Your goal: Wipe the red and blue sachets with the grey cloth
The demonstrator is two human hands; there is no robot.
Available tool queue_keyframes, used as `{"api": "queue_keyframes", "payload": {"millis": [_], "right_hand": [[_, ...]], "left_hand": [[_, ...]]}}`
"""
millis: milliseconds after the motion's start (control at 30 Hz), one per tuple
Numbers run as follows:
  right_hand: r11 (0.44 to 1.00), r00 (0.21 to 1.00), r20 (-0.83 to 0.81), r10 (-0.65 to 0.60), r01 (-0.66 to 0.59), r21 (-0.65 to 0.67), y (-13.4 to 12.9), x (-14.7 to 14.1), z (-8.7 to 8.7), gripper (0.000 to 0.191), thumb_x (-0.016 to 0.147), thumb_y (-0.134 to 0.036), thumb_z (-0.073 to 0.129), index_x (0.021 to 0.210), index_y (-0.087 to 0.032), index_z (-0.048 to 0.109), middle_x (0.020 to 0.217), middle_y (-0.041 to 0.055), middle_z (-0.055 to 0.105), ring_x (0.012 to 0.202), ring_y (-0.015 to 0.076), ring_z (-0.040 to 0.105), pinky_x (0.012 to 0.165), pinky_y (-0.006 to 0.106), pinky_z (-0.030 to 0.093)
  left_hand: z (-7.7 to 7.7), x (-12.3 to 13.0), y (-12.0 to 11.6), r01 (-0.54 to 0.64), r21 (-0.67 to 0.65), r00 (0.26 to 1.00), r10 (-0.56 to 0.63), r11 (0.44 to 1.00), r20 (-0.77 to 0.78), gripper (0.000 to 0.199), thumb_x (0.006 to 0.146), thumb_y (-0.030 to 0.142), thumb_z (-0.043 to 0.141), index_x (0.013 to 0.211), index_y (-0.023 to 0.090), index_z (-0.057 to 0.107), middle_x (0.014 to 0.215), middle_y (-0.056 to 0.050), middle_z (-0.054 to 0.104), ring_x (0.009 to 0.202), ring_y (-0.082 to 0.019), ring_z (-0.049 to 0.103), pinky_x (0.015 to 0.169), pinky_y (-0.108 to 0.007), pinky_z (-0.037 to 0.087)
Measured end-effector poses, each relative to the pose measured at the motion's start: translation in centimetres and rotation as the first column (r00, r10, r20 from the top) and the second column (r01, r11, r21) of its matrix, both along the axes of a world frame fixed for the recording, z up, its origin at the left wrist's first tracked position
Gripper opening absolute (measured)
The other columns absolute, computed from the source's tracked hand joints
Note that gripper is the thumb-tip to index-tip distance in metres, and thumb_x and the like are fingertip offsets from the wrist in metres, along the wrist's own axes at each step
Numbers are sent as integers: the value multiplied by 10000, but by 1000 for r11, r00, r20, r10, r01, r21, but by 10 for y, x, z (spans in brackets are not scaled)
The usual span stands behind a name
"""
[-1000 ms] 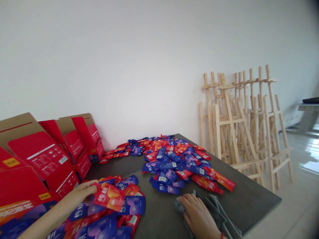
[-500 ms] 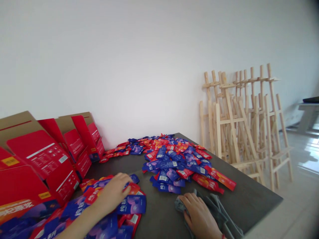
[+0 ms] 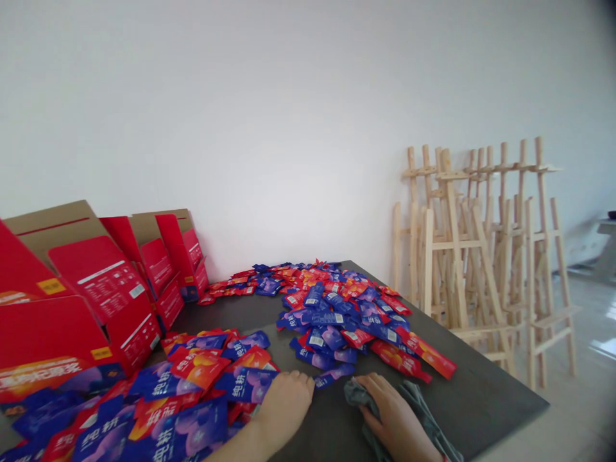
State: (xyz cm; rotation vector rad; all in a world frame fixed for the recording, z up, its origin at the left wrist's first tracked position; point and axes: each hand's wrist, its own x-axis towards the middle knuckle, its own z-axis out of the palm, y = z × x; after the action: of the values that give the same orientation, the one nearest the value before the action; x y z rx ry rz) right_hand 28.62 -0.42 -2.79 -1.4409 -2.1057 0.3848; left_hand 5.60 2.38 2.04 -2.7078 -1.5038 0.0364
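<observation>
My left hand is at the right edge of the near pile of sachets, its fingers curled down. They close on the near end of a blue sachet at the front of the far pile; the fingertips are partly hidden. My right hand grips a crumpled grey-green cloth on the dark table. Red and blue sachets lie heaped to the left of my left hand. A larger heap of the same sachets spreads ahead of both hands.
Open red cardboard boxes stand along the left side against the white wall. The dark table has its edge on the right. Several wooden easels lean beyond that edge, on a pale floor.
My left hand has moved right from the near pile to the blue sachet at the front of the far heap. My right hand stays on the cloth. The view has turned slightly left.
</observation>
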Motion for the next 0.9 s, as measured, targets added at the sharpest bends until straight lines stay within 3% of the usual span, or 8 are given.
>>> {"api": "queue_keyframes", "payload": {"millis": [100, 167, 300, 400, 500, 567, 700, 900], "right_hand": [[996, 989, -131, -72, 79, 44, -2, 9, 6, 353, 859, -251, 427, 1194, -219, 533, 1193, 82, 572, 1119, 227, 520, 980, 372, 378], [985, 972, -193, -134, 153, 85, -3, 12, 13, 353, 869, -271, 427, 1207, -225, 520, 1218, 88, 559, 1142, 240, 507, 994, 400, 372], [970, 962, -215, -169, 201, 138, -8, 4, 30, 341, 875, -262, 439, 1203, -211, 517, 1205, 98, 554, 1127, 242, 502, 981, 398, 376], [991, 989, -136, -52, 68, 119, -16, -19, 34, 331, 867, -214, 462, 1190, -226, 536, 1149, 68, 570, 1071, 210, 512, 947, 341, 380], [988, 994, 13, 108, -109, 111, -22, -47, 26, 308, 856, -208, 513, 1152, -273, 570, 1131, 24, 571, 1057, 193, 493, 925, 312, 358], [984, 986, 101, 136, -146, 102, -23, -59, 18, 269, 856, -219, 534, 1110, -286, 590, 1120, 11, 572, 1048, 192, 485, 907, 307, 348], [994, 983, 186, 13, -32, 101, -14, -57, 12, 241, 848, -185, 541, 1054, -290, 606, 1059, 6, 585, 1002, 199, 494, 872, 313, 347], [990, 948, 287, -137, 120, 75, 10, -18, 12, 292, 816, -120, 516, 1054, -251, 624, 991, 41, 608, 952, 221, 534, 833, 324, 382]], "left_hand": [[-12, -7, -26, -8, -135, 969, 41, 991, 244, 197, 870, 155, 410, 822, 177, 600, 848, -109, 684, 808, -250, 651, 703, -335, 467], [-23, -9, -34, -29, -340, 879, 186, 940, 439, 205, 899, 274, 401, 777, 196, 546, 704, -55, 657, 629, -199, 636, 582, -275, 447], [-46, -7, -28, 55, -761, 646, 558, 646, 520, 290, 887, 454, 366, 823, 198, 487, 447, 52, 514, 310, -102, 411, 351, -184, 284], [-57, -7, -19, 113, -839, 625, 619, 532, 476, 344, 823, 525, 451, 820, 185, 504, 416, 58, 514, 281, -84, 389, 312, -160, 213], [-61, -8, -14, 120, -866, 664, 609, 486, 434, 340, 809, 505, 486, 833, 169, 536, 419, 49, 535, 278, -83, 415, 311, -154, 217], [-61, -9, -13, 133, -872, 675, 601, 471, 428, 332, 812, 480, 495, 864, 158, 551, 423, 46, 539, 285, -91, 440, 315, -157, 235], [-64, -9, -16, 119, -874, 646, 632, 471, 428, 298, 807, 455, 500, 845, 161, 524, 429, 41, 541, 287, -99, 461, 314, -156, 229], [-69, -11, -14, 174, -887, 605, 664, 427, 438, 243, 809, 439, 474, 811, 199, 437, 422, 50, 550, 237, -91, 425, 302, -143, 224]]}}
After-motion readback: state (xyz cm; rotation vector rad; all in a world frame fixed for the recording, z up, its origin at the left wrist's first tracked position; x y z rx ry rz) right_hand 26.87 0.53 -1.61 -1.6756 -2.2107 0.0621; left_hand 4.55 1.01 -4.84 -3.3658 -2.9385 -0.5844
